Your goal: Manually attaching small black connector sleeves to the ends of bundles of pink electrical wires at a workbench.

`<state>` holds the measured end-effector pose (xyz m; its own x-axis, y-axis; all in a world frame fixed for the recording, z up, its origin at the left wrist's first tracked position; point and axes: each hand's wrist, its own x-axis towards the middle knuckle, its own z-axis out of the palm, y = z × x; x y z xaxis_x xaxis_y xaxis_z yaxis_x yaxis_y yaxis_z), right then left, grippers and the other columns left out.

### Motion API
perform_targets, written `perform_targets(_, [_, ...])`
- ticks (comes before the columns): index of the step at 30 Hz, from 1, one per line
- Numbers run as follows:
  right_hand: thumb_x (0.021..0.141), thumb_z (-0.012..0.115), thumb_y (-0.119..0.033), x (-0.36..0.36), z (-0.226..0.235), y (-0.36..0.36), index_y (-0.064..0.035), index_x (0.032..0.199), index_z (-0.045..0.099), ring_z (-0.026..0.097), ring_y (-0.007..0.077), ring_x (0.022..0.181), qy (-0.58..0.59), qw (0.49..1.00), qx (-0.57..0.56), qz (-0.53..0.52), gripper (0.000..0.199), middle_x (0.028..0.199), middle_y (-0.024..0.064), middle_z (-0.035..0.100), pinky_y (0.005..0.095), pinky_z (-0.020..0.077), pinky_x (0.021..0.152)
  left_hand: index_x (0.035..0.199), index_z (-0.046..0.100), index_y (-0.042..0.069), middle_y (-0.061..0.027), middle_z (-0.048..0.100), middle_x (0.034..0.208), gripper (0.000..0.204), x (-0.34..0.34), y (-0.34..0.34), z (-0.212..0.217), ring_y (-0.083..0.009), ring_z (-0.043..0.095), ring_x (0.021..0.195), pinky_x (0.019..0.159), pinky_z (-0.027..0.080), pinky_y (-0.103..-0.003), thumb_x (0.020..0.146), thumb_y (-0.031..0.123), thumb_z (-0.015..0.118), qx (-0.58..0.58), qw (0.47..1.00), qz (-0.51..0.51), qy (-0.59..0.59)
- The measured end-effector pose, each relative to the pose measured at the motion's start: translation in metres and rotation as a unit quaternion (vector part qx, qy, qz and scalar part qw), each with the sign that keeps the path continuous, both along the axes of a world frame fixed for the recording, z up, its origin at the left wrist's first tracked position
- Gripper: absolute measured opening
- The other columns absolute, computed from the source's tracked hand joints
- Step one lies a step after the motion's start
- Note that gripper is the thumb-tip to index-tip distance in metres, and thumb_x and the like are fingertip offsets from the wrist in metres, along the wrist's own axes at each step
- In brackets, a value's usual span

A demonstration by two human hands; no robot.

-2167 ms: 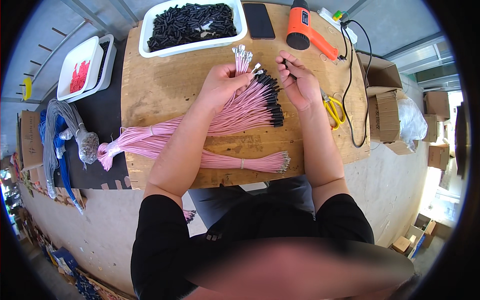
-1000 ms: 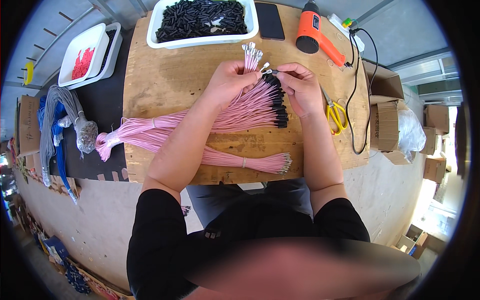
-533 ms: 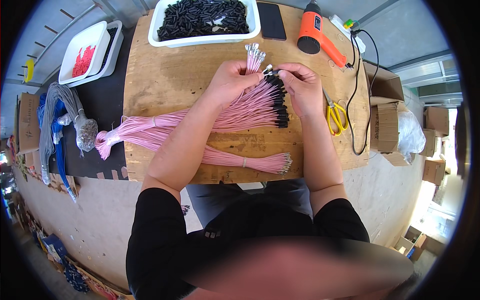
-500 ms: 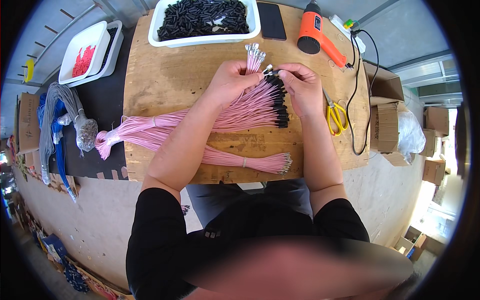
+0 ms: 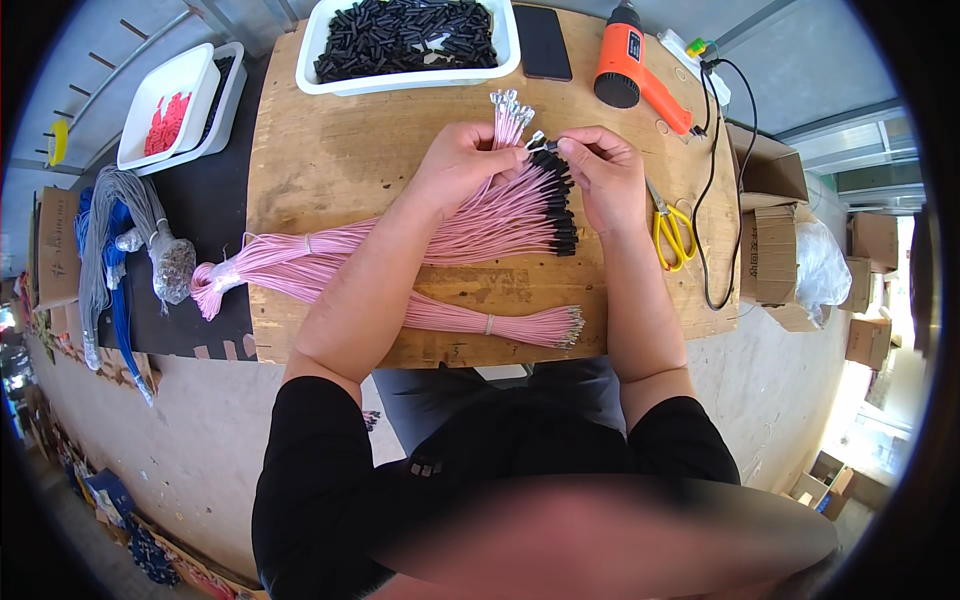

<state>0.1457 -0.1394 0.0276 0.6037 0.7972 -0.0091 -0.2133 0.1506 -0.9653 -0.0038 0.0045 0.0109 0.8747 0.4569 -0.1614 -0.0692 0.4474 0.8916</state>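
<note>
My left hand (image 5: 462,165) is closed in a pinch on a pink wire whose bare metal terminal pokes out past the fingertips. Facing it, my right hand (image 5: 603,178) pinches a small black sleeve (image 5: 551,147) close to that terminal; whether the two touch I cannot make out. Above my left hand stand pink wires with bare metal terminals (image 5: 510,108). Below both hands fans a bundle of pink wires (image 5: 480,225), its right ends covered by black sleeves (image 5: 563,225). A second pink bundle (image 5: 495,324), tied and bare-ended, lies nearer me, partly behind my left forearm.
A white tray of black sleeves (image 5: 309,62) and a dark phone (image 5: 545,45) lie at the back. To the right are an orange heat gun (image 5: 622,62), yellow-handled scissors (image 5: 672,238) and a black cord (image 5: 738,215). At left sit white trays (image 5: 140,125) and grey wires (image 5: 105,230).
My fingertips have shifted very slightly around the terminal and the black sleeve. Both forearms and the wire bundles look unmoved.
</note>
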Motion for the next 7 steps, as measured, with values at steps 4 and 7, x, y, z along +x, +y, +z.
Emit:
perform_targets(4, [0.093,0.066,-0.002,0.0045,0.0031,0.0005,0.004,0.106,0.068,0.044,0.0029,0.06,0.054,0.998,0.005,0.016,0.014,0.082,0.0028,0.065,0.0183,0.0317,0.051,0.097,0.066,-0.004,-0.0055,0.064,0.079,0.01,0.0,0.0044,-0.008,-0.0111,0.057,0.069,0.064,0.046,-0.025,0.089,0.002,0.068,0.02,0.999,-0.016,-0.023])
perform_targets(7, [0.097,0.064,-0.011,0.0109,0.0061,-0.0028,0.0042,0.112,0.066,0.046,0.0056,0.06,0.178,0.982,-0.001,0.066,0.021,0.086,0.0074,0.067,0.0183,0.0335,0.05,0.096,0.066,-0.005,-0.0059,0.064,0.079,0.01,0.0002,0.0046,-0.0085,-0.0122,0.057,0.068,0.065,0.046,-0.025,0.089,0.002,0.068,0.053,0.998,-0.01,-0.011])
